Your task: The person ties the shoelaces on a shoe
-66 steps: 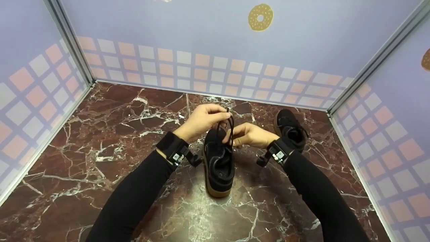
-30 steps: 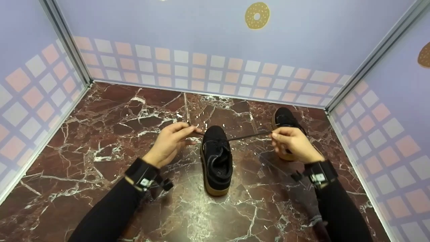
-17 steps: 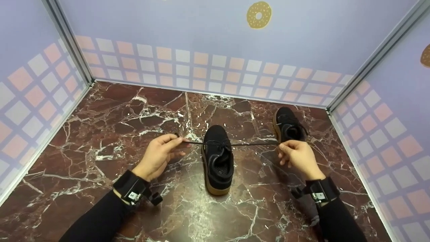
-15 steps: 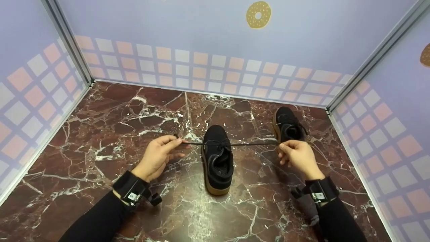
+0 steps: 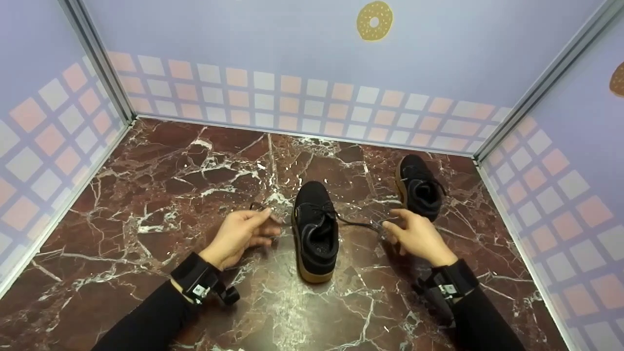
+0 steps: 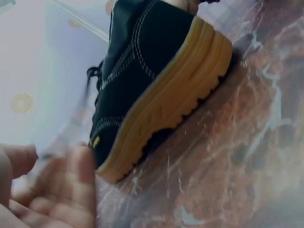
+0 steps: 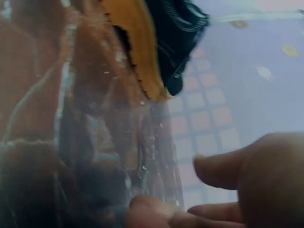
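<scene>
A black shoe (image 5: pixel 312 195) with a tan sole stands on the floor, toe pointing away, in the middle of the head view. Its stitched side and thick sole (image 6: pixel 190 71) fill much of the left wrist view. My left hand (image 5: pixel 237 237) is left of the shoe, fingers loosely spread, with a dark lace end (image 5: pixel 254 205) showing just behind it. On the other side, my right hand (image 5: pixel 417 237) has thumb and forefinger apart. A slack black shoelace (image 5: pixel 358 224) runs from the shoe toward those fingertips. In the right wrist view the thumb (image 7: pixel 218 168) stands away from the fingers.
A second black shoe (image 5: pixel 423 195) stands at the back right, just beyond my right hand. The floor (image 5: pixel 161 273) is glossy red-brown marble. A lilac back wall (image 5: pixel 234 39) and side walls (image 5: pixel 580 161) with pink and white squares enclose it.
The lace was stretched taut sideways between both hands; now it hangs slack and the fingers have loosened. Both hands have come slightly inward. Earlier the hands worked together above the shoe.
</scene>
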Motion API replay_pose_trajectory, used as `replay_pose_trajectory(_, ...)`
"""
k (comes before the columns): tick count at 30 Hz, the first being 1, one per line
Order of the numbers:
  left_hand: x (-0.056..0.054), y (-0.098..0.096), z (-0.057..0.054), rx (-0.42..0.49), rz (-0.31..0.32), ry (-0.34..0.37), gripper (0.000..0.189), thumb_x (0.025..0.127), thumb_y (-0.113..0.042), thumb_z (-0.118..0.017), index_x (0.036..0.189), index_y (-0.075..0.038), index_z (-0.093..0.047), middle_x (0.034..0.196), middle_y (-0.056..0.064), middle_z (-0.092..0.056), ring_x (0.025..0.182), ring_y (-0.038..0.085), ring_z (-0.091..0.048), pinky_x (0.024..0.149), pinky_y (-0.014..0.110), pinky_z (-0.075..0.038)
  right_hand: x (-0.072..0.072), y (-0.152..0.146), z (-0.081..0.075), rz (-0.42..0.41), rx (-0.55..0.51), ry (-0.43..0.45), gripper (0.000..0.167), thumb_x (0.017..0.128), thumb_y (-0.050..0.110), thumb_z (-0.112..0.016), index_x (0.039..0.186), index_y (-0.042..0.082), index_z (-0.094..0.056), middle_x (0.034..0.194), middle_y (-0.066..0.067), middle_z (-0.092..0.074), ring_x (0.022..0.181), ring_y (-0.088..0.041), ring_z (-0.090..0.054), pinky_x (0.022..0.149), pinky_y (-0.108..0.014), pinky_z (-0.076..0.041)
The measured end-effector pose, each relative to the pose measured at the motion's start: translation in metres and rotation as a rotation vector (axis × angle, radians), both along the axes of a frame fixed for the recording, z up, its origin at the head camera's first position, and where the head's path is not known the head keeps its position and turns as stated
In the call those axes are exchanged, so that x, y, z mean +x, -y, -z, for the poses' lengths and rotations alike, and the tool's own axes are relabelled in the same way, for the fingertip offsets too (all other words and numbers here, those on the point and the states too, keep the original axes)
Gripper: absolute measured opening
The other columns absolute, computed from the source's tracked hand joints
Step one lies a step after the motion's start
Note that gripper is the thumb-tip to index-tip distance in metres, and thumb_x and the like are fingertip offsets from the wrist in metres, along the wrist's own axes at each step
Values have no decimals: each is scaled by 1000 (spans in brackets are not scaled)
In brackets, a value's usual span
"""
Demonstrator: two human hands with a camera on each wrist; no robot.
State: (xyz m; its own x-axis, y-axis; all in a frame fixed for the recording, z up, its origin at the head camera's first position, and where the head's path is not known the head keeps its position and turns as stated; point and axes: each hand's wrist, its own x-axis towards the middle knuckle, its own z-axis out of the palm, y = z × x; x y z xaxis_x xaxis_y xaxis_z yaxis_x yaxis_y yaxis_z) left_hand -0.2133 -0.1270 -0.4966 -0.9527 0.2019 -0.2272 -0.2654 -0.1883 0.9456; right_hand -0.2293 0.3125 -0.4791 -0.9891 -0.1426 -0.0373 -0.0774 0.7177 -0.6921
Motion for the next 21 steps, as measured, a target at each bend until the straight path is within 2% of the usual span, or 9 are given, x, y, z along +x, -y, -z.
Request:
replay_pose_trajectory(2, 2, -1, -2, -68, 48, 60, 49, 115, -39, -64, 108, 8, -73, 98, 18, -79, 74, 22, -77, 62, 30, -64, 1, 11, 2, -9, -13, -26, 40, 111, 30, -72, 136, -2, -70, 74, -7, -72, 49, -22, -66, 49, -34, -56)
replay_pose_trajectory(4, 5, -3, -7, -193, 101, 75, 64, 113, -56, -60, 94, 4, -74, 81, 15, -76, 60, 18, -70, 49, 25, -56, 1, 26, 4, -16, -77, -1, 35, 111, 33, -72, 120, 0, -76, 72, -9, -70, 50, -22, -65, 48, -34, -56)
replay_pose_trajectory(6, 7, -6, -12, -329, 185, 72, 77, 109, -69, -56, 81, 1, -73, 70, 12, -73, 50, 15, -64, 41, 23, -48, 1, 43, 6, -34, -192, 93, 37, 111, 38, -71, 109, 1, -79, 72, -11, -71, 50, -20, -64, 46, -32, -53)
replay_pose_trajectory(8, 9, -11, -18, -426, 276, 59, 84, 107, -77, -52, 73, -3, -72, 62, 8, -68, 44, 13, -59, 38, 22, -42, -3, 61, 9, -44, -313, 222, 45, 112, 44, -68, 106, 1, -80, 73, -12, -72, 50, -19, -64, 44, -28, -50)
replay_pose_trajectory(10, 11, -17, -22, -461, 370, 58, 88, 106, -81, -48, 70, -4, -72, 60, 8, -67, 42, 12, -57, 37, 21, -39, -9, 78, 11, -20, -417, 332, 51, 112, 49, -65, 106, 0, -80, 75, -12, -73, 50, -16, -63, 42, -25, -46)
replay_pose_trajectory(12, 11, -25, -23, -417, 429, 83, 86, 108, -78, -46, 73, -4, -73, 63, 8, -69, 44, 12, -57, 38, 21, -41, -15, 91, 12, 7, -503, 401, 56, 113, 52, -63, 103, 0, -79, 76, -11, -74, 50, -16, -63, 42, -25, -44)
replay_pose_trajectory(15, 10, -37, -21, -328, 405, 127, 81, 111, -73, -47, 87, -1, -75, 71, 9, -72, 47, 12, -59, 40, 21, -44, -24, 104, 13, 69, -558, 436, 58, 111, 56, -64, 96, 1, -77, 76, -11, -74, 50, -16, -64, 42, -25, -43)
replay_pose_trajectory(18, 8, -48, -17, -292, 293, 115, 70, 113, -63, -53, 97, 2, -75, 73, 10, -73, 47, 12, -60, 39, 21, -45, -28, 110, 14, 116, -576, 430, 56, 106, 56, -72, 90, 3, -74, 74, -10, -74, 49, -16, -64, 40, -24, -41)
replay_pose_trajectory(21, 5, -54, -12, -284, 175, 56, 56, 112, -50, -65, 95, 3, -75, 73, 12, -75, 45, 11, -62, 38, 21, -45, -31, 113, 15, 143, -641, 413, 45, 103, 46, -80, 92, 2, -76, 72, -7, -72, 48, -13, -62, 40, -22, -39)
